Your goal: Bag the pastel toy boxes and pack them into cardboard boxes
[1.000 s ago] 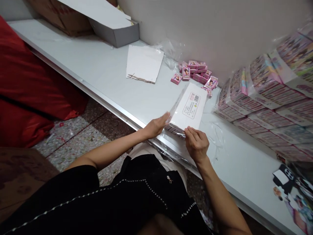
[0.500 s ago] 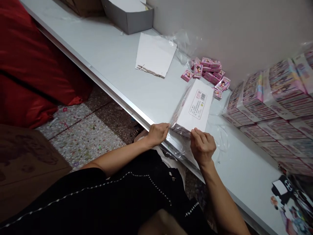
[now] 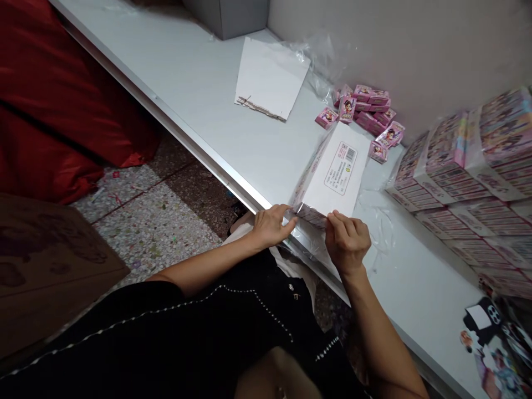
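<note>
Light is dim, soft and diffuse; the source is not in view. The white table [image 3: 199,94] is the brightest surface. The red fabric [image 3: 50,111] and the dark garment [image 3: 166,343] sink towards black and show little detail. A shadow band lies on the floor [image 3: 158,233] under the table edge. There is mild glare on the crumpled clear film [image 3: 321,60] and on the wrapped box [image 3: 332,172]. The centre is sharp, though the label print is too small to read. The stacked boxes [image 3: 477,166] at right are smeared and stretched by wide-angle distortion. Slight grain shows in the dark areas.
</note>
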A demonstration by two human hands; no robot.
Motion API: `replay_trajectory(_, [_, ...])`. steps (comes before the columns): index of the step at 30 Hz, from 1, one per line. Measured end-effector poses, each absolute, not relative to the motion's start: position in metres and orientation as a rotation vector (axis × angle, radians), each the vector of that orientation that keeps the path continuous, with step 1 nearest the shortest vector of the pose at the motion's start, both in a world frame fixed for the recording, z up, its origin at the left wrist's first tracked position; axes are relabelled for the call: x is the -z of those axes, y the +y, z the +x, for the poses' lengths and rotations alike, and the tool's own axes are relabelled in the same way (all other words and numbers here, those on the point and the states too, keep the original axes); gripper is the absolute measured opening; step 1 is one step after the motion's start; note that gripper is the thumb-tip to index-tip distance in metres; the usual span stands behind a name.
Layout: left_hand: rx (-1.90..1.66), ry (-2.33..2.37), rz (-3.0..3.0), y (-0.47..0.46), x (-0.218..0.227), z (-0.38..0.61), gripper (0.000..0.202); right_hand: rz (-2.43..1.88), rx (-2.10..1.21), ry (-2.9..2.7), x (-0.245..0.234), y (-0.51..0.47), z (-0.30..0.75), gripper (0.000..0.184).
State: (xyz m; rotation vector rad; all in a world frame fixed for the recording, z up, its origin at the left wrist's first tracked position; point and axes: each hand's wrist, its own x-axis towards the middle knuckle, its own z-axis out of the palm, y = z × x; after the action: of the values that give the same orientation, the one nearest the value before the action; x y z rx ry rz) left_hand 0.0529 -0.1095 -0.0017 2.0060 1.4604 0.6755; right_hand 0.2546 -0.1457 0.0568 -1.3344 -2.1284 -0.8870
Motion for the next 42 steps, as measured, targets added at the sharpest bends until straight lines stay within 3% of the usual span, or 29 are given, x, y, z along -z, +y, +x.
replay_trajectory(2, [-0.683, 1.488, 2.059, -0.104, -0.001, 0.051, 0.054, -1.342, 0.884, -2.128, -0.057, -0.146, 0.254, 0.015])
replay_trajectory(6, [-0.646, 1.356, 2.113, -0.091, 0.005, 0.043, 0.029, -1.341, 0.875, -2.131, -0.059, -0.146, 0.253, 0.016])
replay_trajectory(18, [-0.780, 1.291, 2.426, -0.109, 0.009, 0.056, 0.042, -1.358, 0.839, -2.129, -0.056, -0.146, 0.250, 0.009])
replay_trajectory(27, [-0.817, 1.288, 2.381, -0.108, 0.012, 0.076, 0.032, -1.440, 0.657, -2.148, -0.043, -0.147, 0.258, 0.017])
replay_trajectory(33, [-0.894, 1.310, 2.305, -0.113, 0.012, 0.078, 0.034, -1.435, 0.722, -2.144, -0.045, -0.146, 0.257, 0.014])
replay_trajectory(42, [-0.507, 1.271, 2.407, -0.091, -0.014, 0.079, 0.020, -1.413, 0.765, -2.135, -0.047, -0.142, 0.256, 0.015])
